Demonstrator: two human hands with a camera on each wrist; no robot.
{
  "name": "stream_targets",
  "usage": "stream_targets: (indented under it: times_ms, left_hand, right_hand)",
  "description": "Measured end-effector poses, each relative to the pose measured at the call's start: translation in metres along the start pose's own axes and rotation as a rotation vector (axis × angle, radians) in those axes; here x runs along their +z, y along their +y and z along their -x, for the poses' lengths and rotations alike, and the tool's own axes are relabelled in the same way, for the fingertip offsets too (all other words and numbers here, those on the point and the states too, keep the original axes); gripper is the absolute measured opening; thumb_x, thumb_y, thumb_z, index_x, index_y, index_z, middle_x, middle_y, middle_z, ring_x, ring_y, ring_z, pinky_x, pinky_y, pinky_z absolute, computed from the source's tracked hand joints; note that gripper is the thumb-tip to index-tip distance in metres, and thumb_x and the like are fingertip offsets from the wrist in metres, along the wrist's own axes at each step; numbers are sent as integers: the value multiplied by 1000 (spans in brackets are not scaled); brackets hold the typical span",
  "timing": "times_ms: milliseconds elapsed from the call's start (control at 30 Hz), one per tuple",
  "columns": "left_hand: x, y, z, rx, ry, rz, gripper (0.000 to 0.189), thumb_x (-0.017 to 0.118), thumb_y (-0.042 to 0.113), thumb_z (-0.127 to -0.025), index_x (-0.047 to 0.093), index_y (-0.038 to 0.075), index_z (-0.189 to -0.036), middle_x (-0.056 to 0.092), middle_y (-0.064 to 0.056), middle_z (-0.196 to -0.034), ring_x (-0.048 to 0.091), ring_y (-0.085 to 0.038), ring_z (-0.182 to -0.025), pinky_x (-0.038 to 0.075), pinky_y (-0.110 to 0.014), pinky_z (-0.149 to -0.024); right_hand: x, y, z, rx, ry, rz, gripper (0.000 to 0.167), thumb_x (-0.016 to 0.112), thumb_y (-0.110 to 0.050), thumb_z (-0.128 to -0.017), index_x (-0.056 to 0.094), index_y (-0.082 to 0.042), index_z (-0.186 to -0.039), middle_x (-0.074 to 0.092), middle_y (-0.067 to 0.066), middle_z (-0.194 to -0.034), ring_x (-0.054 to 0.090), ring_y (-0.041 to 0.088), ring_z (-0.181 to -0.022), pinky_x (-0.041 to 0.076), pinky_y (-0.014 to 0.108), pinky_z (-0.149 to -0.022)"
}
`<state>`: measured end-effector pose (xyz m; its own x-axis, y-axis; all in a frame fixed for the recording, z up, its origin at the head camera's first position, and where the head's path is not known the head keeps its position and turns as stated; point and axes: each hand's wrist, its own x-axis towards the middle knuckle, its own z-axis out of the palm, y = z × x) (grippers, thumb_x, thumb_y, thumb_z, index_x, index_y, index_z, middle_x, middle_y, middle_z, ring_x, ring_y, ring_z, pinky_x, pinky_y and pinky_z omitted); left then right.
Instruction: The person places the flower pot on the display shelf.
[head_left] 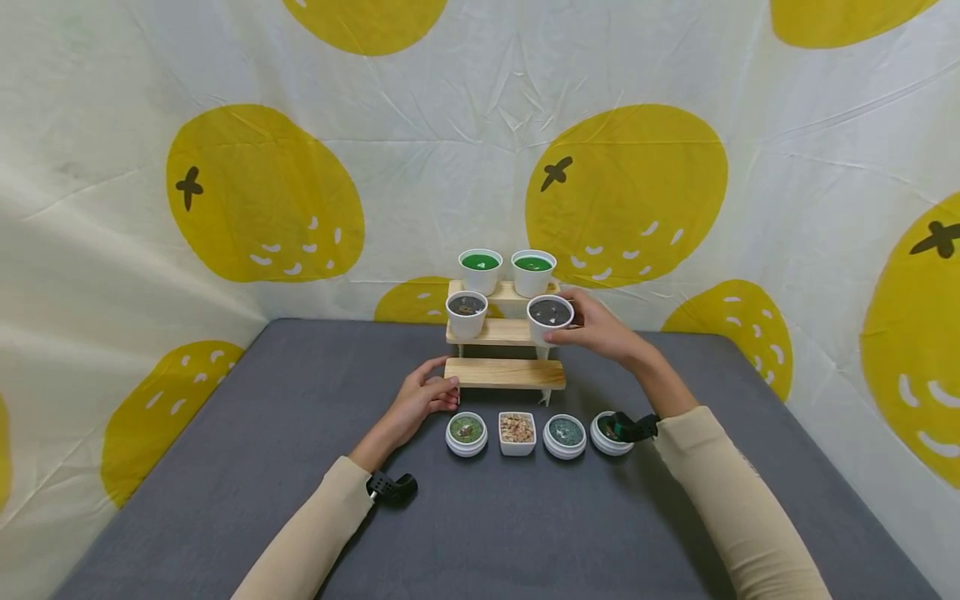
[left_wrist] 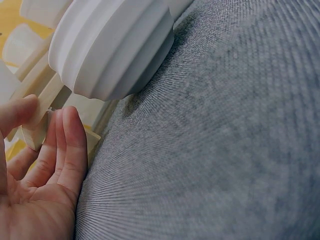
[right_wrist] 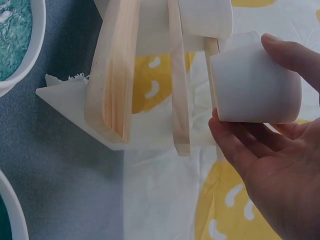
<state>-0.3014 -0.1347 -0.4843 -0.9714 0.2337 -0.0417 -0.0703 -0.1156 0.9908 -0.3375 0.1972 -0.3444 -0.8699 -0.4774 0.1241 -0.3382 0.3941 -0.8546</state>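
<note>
A three-tier wooden stand (head_left: 504,372) with white side supports stands at the table's back. My left hand (head_left: 422,397) pinches the left end of its lowest plank (left_wrist: 40,117), thumb on one side and fingers on the other. My right hand (head_left: 598,327) grips a white cup (head_left: 549,320) of dark contents, which overlaps the middle tier's right end in the head view. Up close, thumb and fingers (right_wrist: 240,145) span the cup's wall (right_wrist: 257,85). Another dark-filled cup (head_left: 467,314) sits at that tier's left end.
Two cups with green contents, one left (head_left: 480,271) and one right (head_left: 533,272), stand on the top tier. Before the stand are a green-filled bowl (head_left: 466,434), a square dish (head_left: 517,434), a teal-filled bowl (head_left: 565,437) and a bowl (head_left: 611,433) partly behind the right wrist strap.
</note>
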Motion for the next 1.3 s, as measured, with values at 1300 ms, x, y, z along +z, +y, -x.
stream_targets:
  times_ms: [1300]
  left_hand:
    - [-1,-2,-2,-2,7,9,63,69,18,-100,39,14,-156,69,-10,-94,69,-17,-80,62,-29,-75]
  right_hand:
    - [27,0,-38,-2,21,-33,71,80,-9,-90,37,1,-146,49,21,-143,54,32,-124,46,36,-103]
